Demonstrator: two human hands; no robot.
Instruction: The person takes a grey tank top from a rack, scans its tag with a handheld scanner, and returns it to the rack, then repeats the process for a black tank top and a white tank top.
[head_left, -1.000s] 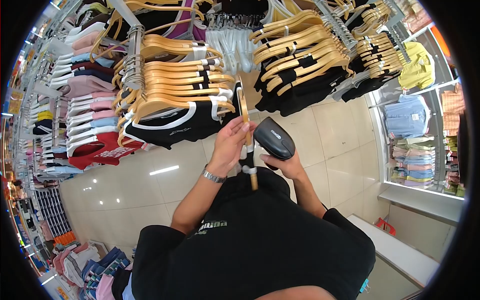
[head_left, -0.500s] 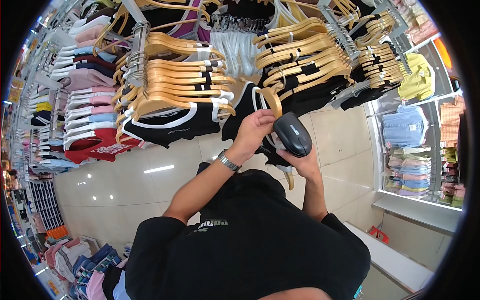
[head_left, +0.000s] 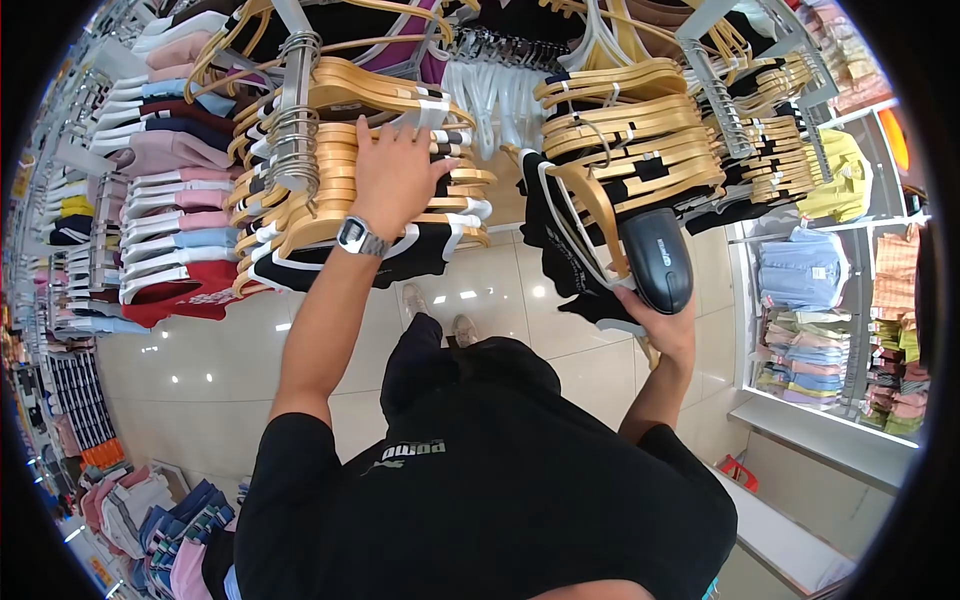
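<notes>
My left hand (head_left: 395,178) lies over the row of wooden hangers (head_left: 335,160) on the left rack, its fingers spread and touching them. Black tops with white trim (head_left: 400,258) hang from these hangers. A black, rounded handheld device (head_left: 657,262) with small lettering is in my right hand (head_left: 662,325). The same hand is closed at the end of a wooden hanger (head_left: 598,212) carrying a black top with white edging (head_left: 560,240). The device partly hides that grip. This top hangs tilted, off to the right of the left rack.
A second rack of wooden hangers (head_left: 640,135) with dark clothes stands at the right. Clear plastic hangers (head_left: 490,100) hang between the racks. Pastel and red shirts (head_left: 180,290) are at far left, wall shelves (head_left: 815,350) at right. Tiled floor (head_left: 490,300) lies below.
My left hand has left the black top by the device and moved left onto the rack's hangers. My right hand has shifted right with the device, hanger and top.
</notes>
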